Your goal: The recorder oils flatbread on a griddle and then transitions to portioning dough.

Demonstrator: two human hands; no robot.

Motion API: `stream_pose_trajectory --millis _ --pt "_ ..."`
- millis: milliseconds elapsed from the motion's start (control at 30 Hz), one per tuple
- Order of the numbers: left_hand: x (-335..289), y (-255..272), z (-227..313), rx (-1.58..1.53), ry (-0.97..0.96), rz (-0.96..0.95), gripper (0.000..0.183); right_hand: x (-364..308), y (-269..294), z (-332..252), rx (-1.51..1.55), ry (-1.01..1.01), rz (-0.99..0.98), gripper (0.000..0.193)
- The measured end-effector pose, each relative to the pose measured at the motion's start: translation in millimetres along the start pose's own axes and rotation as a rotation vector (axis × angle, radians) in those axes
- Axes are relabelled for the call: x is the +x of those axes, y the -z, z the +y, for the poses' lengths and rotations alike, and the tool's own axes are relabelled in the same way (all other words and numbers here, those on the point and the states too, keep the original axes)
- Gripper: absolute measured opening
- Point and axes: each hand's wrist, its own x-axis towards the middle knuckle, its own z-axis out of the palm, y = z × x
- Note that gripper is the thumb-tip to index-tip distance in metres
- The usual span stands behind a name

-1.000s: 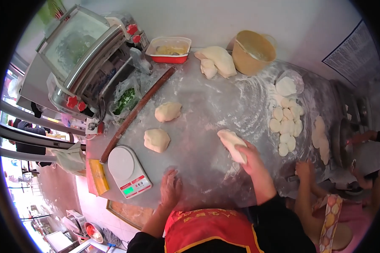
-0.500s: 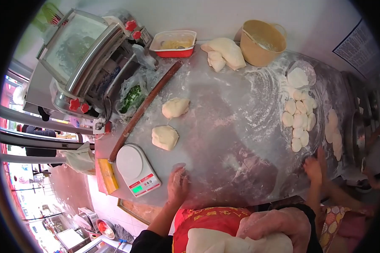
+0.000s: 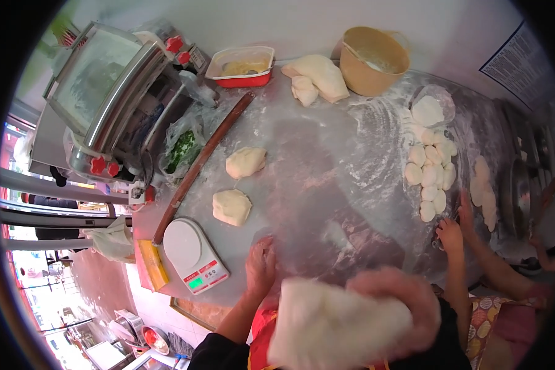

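A large slab of pale dough (image 3: 333,324) is raised near the lower edge, smeared by motion. My right hand (image 3: 407,305) grips its right side, fingers curled over the top. On the table's near edge rests my left hand (image 3: 261,265), open and holding nothing, its fingers partly bent. Beside it stands a white kitchen scale (image 3: 194,254) with a lit green display and a bare round platform. Two dough lumps, a nearer one (image 3: 232,207) and a farther one (image 3: 245,163), lie beyond the left hand.
A long wooden rolling pin (image 3: 203,166) lies left, near a dough machine (image 3: 117,92). At the back are a red-and-white tub (image 3: 240,66), more dough (image 3: 317,77) and a tan bucket (image 3: 373,61). A co-worker's hand (image 3: 450,235) is beside several small dough pieces (image 3: 430,176).
My right hand has lifted the dough slab up and forward over the table's near edge. My left hand stays on the table. The co-worker's hands have shifted slightly.
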Motion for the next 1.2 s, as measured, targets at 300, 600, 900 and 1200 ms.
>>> stream_pose_trajectory --millis 300,600,900,1200 --pt "59.9 -56.9 25.3 -1.625 0.63 -0.406 0.058 46.0 24.0 227.8 -0.335 -0.288 0.023 0.044" --pt "48.6 -34.0 11.9 -1.379 0.724 -0.112 0.053 119.3 291.9 360.2 -1.243 -0.363 1.168 0.055" --pt "38.7 -28.0 2.5 -1.392 0.768 -0.025 0.053 125.3 213.0 316.8 -0.948 -0.118 0.766 0.063" --pt "31.2 -15.6 4.7 -1.546 0.664 -0.088 0.053 105.6 20.0 307.2 -1.019 0.087 0.033 0.068"
